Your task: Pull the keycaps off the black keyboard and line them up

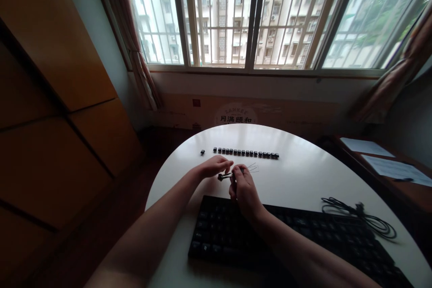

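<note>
My right hand [246, 189] is closed around a keycap and switch puller [228, 175], above the far edge of a black keyboard [211, 227]. Thin wire loops stick out on the puller's right, and its metal jaws point left. At the jaws' tips sits a small black piece [220, 177], either a key switch or a keycap; I cannot tell which. My left hand [215, 166] hovers just beyond that piece, fingers stretched to the right, with nothing visible in them. Behind both hands runs a row of small black key pieces [246, 153], and one more piece [202, 152] lies apart at its left.
The round white table [168, 189] carries everything. A coiled black cable [378, 225] lies at the right, partly over the keyboard. Papers [394, 168] rest on a brown surface further right. A barred window is ahead, and a wooden cabinet [91, 144] stands left.
</note>
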Tool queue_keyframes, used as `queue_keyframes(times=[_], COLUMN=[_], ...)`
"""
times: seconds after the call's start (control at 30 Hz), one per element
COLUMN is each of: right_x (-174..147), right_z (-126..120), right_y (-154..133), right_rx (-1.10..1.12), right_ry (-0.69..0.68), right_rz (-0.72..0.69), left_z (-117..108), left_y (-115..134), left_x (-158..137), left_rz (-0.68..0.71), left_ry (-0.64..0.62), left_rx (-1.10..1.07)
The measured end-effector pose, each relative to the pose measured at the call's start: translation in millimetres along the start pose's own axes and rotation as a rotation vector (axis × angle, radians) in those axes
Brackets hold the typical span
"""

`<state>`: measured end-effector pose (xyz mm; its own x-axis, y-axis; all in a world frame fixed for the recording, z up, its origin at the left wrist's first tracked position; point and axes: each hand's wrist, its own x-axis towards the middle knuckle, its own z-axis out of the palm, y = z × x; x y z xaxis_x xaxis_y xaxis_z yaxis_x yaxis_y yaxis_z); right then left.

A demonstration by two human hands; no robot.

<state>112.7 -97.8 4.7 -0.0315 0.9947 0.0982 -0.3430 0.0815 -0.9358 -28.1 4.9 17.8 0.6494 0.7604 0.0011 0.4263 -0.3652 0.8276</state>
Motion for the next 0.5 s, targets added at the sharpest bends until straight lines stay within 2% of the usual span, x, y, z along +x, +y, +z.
queue_keyframes(times=[0.13,0.33,0.5], right_x=[7.6,10.8,12.3], right_z=[-1.1,-2.2,-3.1], right_y=[-4.1,0.7,0.9], right_rx=[0.1,0.077,0.003], right_ry=[0.115,0.142,0.149], right_rz=[0.107,0.035,0.065], left_z=[-14.4,-14.1,-11.4], left_y=[6.4,21.3,19.8], left_x=[-6.9,-11.8,-9.3], left_rz=[0.019,-0.015,-0.073], left_ry=[-0.046,-0.097,-0.087], left_rx=[-0.174,-0.121,-0.118])
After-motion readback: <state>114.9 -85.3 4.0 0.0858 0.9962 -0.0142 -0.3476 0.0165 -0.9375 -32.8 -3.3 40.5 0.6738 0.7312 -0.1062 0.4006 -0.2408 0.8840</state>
